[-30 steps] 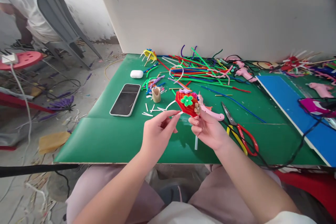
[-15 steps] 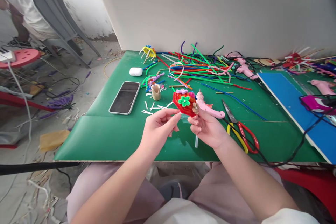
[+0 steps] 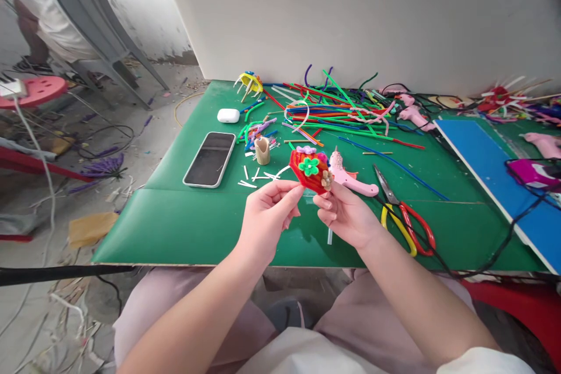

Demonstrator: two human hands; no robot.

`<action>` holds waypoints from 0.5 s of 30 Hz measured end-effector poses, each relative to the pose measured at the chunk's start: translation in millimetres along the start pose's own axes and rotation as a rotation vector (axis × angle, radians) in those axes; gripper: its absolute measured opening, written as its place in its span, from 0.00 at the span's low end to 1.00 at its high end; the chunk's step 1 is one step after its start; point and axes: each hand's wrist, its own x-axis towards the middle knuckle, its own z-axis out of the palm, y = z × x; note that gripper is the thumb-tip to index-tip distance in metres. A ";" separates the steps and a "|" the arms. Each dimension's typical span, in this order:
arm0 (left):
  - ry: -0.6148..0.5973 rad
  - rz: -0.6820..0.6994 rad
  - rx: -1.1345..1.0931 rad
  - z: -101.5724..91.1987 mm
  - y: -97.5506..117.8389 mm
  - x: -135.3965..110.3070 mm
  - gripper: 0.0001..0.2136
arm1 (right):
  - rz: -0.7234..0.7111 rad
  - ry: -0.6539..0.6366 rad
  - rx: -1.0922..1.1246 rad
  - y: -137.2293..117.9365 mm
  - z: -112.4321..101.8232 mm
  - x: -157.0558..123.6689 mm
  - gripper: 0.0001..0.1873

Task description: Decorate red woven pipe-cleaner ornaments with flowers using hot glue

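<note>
Between both hands, raised over the front of the green table [image 3: 175, 228], is a red fuzzy pipe-cleaner piece [image 3: 302, 178] with green, purple, pink and tan flowers on it. The fingertips of my left hand [image 3: 272, 210] pinch its lower left edge. My right hand [image 3: 350, 213] grips its lower right edge, beside the tan flower. Just behind the right hand lies a pink hot glue gun [image 3: 357, 186], partly covered by the piece and fingers. A clear glue stick [image 3: 330, 236] shows below that hand. Scissors [image 3: 397, 204] with red and yellow handles lie to the right.
A phone [image 3: 210, 160], a white earbud case [image 3: 228, 115] and a short bamboo cup [image 3: 262, 152] lie to the left. Many coloured pipe cleaners [image 3: 333, 114] are heaped at the back, near a small yellow umbrella-like piece [image 3: 250, 83]. A blue board [image 3: 486, 169] and black cables lie right.
Both hands keep the same hold on the red piece. The whole view has shifted slightly; nothing on the table has visibly moved.
</note>
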 end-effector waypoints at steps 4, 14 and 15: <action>0.010 -0.010 -0.053 1.5 -2.5 -0.6 0.07 | -0.007 0.016 -0.008 0.9 0.8 0.3 0.11; -0.039 -0.028 -0.024 -1.2 -1.4 1.0 0.09 | -0.038 0.040 -0.032 2.6 0.7 0.0 0.11; -0.039 -0.030 -0.026 -1.1 -1.1 1.0 0.09 | -0.039 0.041 -0.033 2.6 0.7 0.1 0.11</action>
